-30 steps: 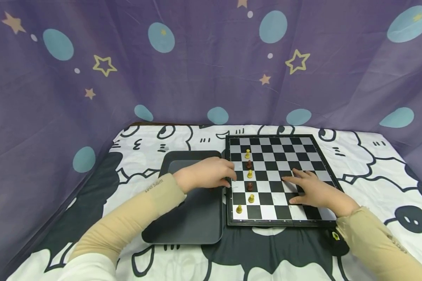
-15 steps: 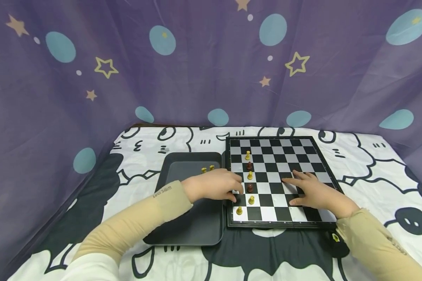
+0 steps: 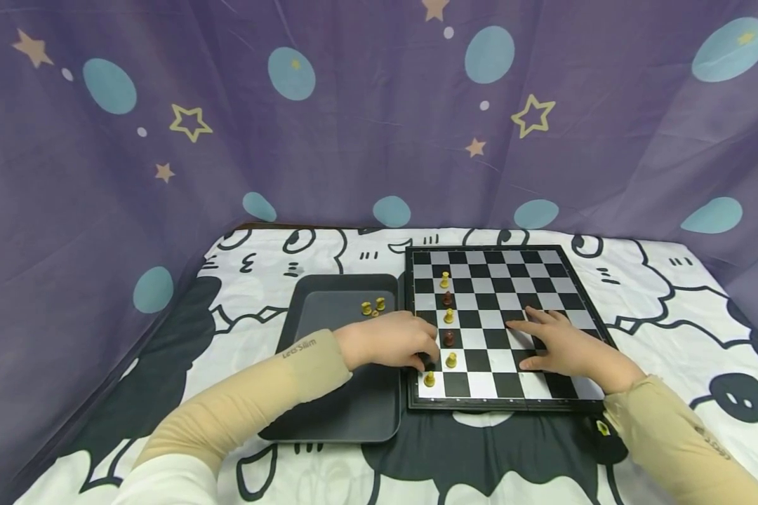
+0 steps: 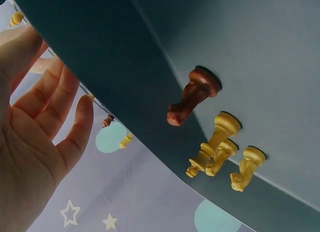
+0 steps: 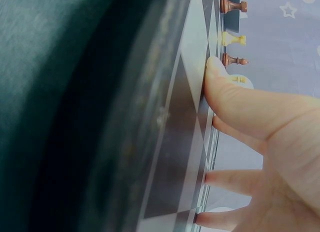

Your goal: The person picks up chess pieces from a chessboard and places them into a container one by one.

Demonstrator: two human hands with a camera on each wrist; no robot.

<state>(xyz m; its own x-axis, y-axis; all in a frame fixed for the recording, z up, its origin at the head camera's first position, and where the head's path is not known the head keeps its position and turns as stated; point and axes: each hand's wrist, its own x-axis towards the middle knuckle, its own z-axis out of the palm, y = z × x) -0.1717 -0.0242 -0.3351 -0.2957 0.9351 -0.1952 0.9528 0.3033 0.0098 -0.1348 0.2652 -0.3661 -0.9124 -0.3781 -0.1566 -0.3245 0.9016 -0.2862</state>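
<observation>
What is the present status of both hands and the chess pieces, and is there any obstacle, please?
Left hand over left edge of board, grip unclear. Right hand spread on board. Chess pieces on board and in tray. No obstacle seen.

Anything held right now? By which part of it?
Right grip: nothing, rests spread on the chessboard. Left grip, at its left side: can't tell, any hold is hidden.

Curtained-off nook, kind of room unclear
Purple star-print curtain (image 3: 366,147) hangs behind a cartoon-print cloth (image 3: 328,477).
</observation>
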